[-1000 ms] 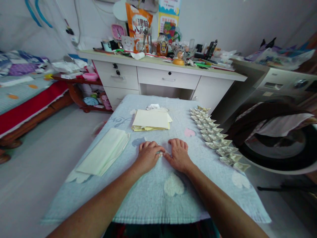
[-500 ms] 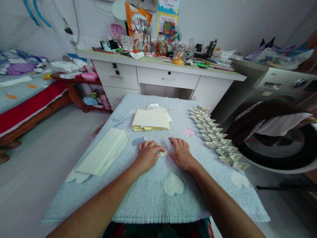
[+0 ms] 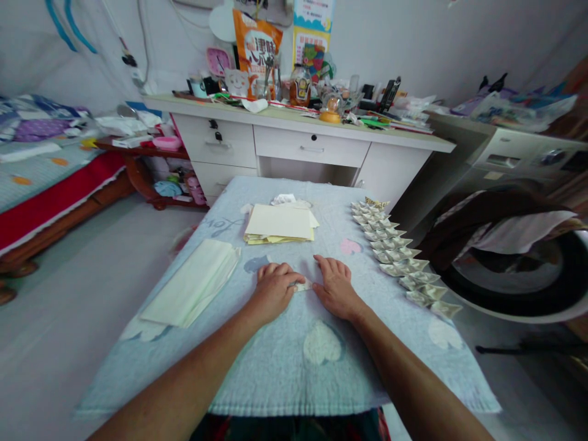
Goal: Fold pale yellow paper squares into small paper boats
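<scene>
A small folded piece of paper (image 3: 304,285) lies flat on the cloth-covered table between my two hands. My left hand (image 3: 275,286) rests over its left end, thumb pressed on the paper and fingers curled on the far side. At the paper's right end is my right hand (image 3: 337,286), its thumb at the edge and its fingers stretched out and lying on the cloth. Much of the paper is hidden under my left hand. To the right stands a row of several folded paper boat shapes (image 3: 397,252), made from printed paper.
A stack of cream paper sheets (image 3: 279,222) lies beyond my hands, with a crumpled white scrap (image 3: 283,199) behind it. Pale green folded sheets (image 3: 193,285) lie at the left. A cluttered white desk (image 3: 312,147) stands behind the table, and a washing machine (image 3: 519,153) at the right.
My hands and the folded paper stay almost exactly in place. The whole view has shifted very slightly.
</scene>
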